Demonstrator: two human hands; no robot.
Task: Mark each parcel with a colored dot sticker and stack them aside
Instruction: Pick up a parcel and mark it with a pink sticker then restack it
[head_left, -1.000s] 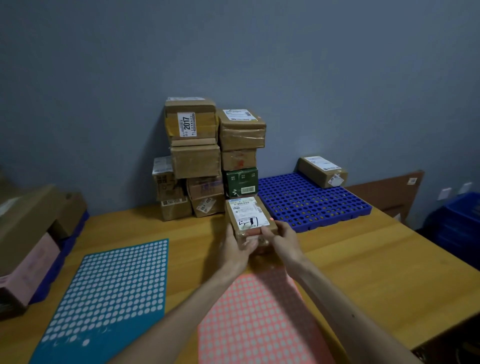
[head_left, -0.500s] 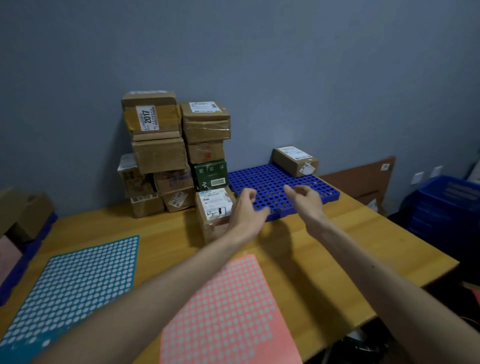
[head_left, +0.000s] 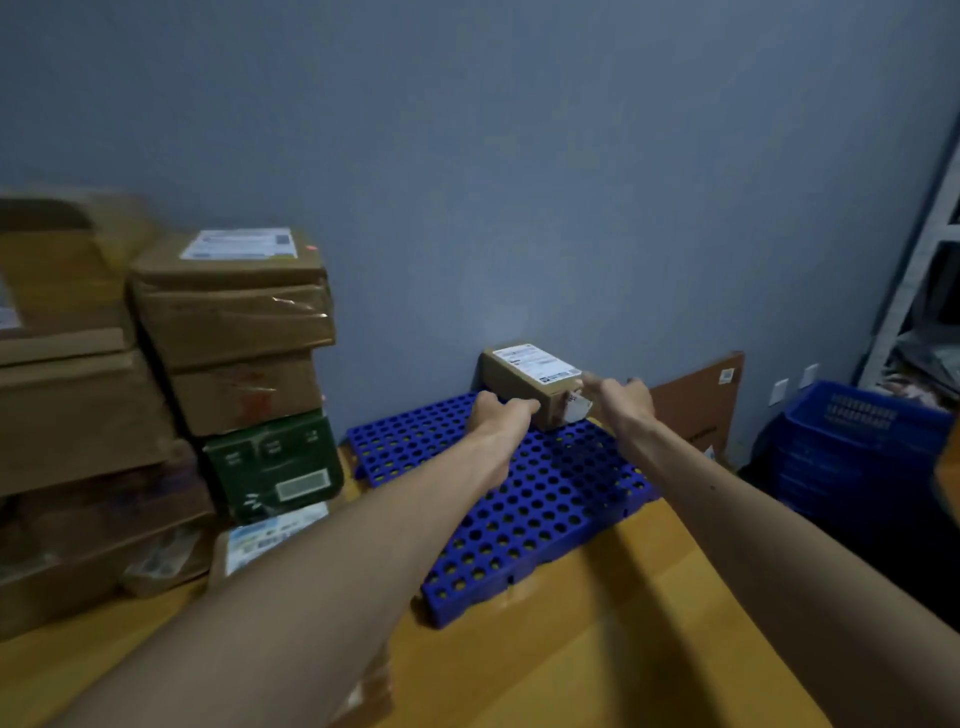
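Tabletop (head_left: 597, 649) of yellow wood beneath blue perforated pallet (head_left: 545, 499), grey wall (head_left: 519, 182) behind

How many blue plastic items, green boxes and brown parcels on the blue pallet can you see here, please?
Blue plastic items: 2, the pallet and the crate
Green box: 1
Brown parcel on the pallet: 1
Total: 4

— What stands behind the wooden table (head_left: 597, 654)?
— A plain blue-grey wall (head_left: 519, 156), in dim light. Past the table's far right corner a brown board (head_left: 693, 410) leans on it, with white wall sockets (head_left: 779, 391) just beside.
— And right of the table?
— A blue plastic crate (head_left: 857, 441), and a pale metal shelf rack (head_left: 922, 275).
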